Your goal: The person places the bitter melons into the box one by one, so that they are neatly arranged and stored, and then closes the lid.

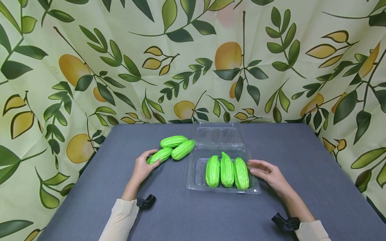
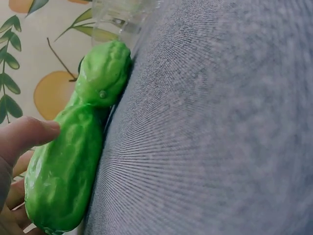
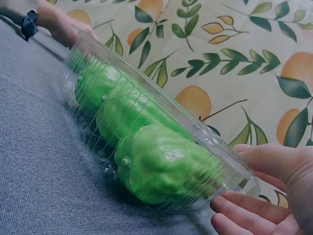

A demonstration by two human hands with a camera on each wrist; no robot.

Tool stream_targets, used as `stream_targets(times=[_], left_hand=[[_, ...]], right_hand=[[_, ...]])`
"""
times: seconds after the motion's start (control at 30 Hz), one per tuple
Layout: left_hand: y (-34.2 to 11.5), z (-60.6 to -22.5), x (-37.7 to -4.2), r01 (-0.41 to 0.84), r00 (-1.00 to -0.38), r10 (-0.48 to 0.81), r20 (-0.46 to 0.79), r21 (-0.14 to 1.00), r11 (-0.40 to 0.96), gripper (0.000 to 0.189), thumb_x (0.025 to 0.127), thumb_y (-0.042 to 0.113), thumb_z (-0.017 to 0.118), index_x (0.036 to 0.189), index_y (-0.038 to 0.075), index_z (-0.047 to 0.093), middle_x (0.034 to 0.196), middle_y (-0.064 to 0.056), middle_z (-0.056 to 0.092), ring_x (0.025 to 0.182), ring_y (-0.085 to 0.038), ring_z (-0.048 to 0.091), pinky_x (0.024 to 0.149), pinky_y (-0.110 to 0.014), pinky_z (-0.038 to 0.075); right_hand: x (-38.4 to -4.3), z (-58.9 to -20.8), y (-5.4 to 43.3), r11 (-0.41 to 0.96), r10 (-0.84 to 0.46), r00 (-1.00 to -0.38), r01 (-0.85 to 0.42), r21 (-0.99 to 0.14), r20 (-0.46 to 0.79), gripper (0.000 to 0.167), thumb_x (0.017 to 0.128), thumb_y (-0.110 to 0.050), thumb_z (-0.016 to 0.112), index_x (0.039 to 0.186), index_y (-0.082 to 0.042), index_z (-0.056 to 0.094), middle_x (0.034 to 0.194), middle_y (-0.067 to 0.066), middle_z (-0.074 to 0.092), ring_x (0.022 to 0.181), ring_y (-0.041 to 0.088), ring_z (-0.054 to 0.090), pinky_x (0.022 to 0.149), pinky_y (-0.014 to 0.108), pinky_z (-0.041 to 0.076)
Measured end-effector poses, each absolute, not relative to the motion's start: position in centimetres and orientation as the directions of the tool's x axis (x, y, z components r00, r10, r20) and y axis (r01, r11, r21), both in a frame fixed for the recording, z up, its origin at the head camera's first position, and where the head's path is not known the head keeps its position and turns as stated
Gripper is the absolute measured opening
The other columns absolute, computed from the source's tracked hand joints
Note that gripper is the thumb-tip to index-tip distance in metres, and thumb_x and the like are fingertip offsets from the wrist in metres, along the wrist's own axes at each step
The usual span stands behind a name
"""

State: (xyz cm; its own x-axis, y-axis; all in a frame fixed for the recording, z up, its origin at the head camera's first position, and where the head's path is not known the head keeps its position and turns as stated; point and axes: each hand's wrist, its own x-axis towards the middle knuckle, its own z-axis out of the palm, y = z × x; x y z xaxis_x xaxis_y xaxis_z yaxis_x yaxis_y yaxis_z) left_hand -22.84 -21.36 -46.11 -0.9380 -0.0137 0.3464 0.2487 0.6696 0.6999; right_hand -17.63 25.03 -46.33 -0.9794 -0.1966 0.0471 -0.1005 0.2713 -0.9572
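Note:
My left hand (image 1: pixel 144 164) grips a bright green, bumpy bitter melon (image 1: pixel 162 154) lying on the table, thumb on its near side and fingers behind. In the left wrist view the thumb presses on this bitter melon (image 2: pixel 63 171). Two more bitter melons, one behind (image 1: pixel 173 141) and one to the right (image 1: pixel 183 150), lie against it. A clear plastic clamshell container (image 1: pixel 197 174) stands with its lid (image 1: pixel 218 134) laid back. Three bitter melons (image 1: pixel 227 170) sit upright side by side in its right part. My right hand (image 3: pixel 274 196) pinches the container's right rim between thumb and fingers.
The table (image 1: pixel 169 207) has a grey cloth. A leaf-and-fruit patterned curtain (image 1: pixel 193 67) rises along its back and sides. Black camera mounts sit on the left wrist (image 1: pixel 146 202) and right wrist (image 1: pixel 285 223). The container's left portion shows bare plastic.

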Motion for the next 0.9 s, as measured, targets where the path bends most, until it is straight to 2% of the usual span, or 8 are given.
stream_targets(times=[0.3, 0.9], left_hand=[[-21.76, -46.57, -22.95, 0.17, -0.97, -0.016, 0.243, 0.723, 0.67, 0.054, 0.078, 0.012, 0.078, 0.127, -0.001, 0.06, 0.129, -0.024, 0.061, 0.122, -0.039, 0.056, 0.102, -0.052, 0.043], [-21.63, -46.26, -22.99, 0.11, -0.98, -0.056, 0.189, 0.761, 0.64, 0.052, 0.079, 0.013, 0.078, 0.127, 0.003, 0.061, 0.13, -0.022, 0.061, 0.121, -0.036, 0.056, 0.1, -0.047, 0.044]], right_hand=[[-17.64, -46.35, 24.96, 0.275, -0.197, -0.979, -0.097, -0.956, 0.042, 0.051, 0.092, -0.019, 0.065, 0.133, 0.008, 0.05, 0.107, -0.028, 0.064, 0.1, -0.012, 0.062, 0.083, 0.01, 0.051], [-17.57, -46.45, 25.04, 0.274, -0.195, -0.98, -0.093, -0.957, 0.04, 0.051, 0.092, -0.019, 0.065, 0.133, 0.007, 0.049, 0.107, -0.029, 0.063, 0.1, -0.012, 0.062, 0.083, 0.01, 0.051]])
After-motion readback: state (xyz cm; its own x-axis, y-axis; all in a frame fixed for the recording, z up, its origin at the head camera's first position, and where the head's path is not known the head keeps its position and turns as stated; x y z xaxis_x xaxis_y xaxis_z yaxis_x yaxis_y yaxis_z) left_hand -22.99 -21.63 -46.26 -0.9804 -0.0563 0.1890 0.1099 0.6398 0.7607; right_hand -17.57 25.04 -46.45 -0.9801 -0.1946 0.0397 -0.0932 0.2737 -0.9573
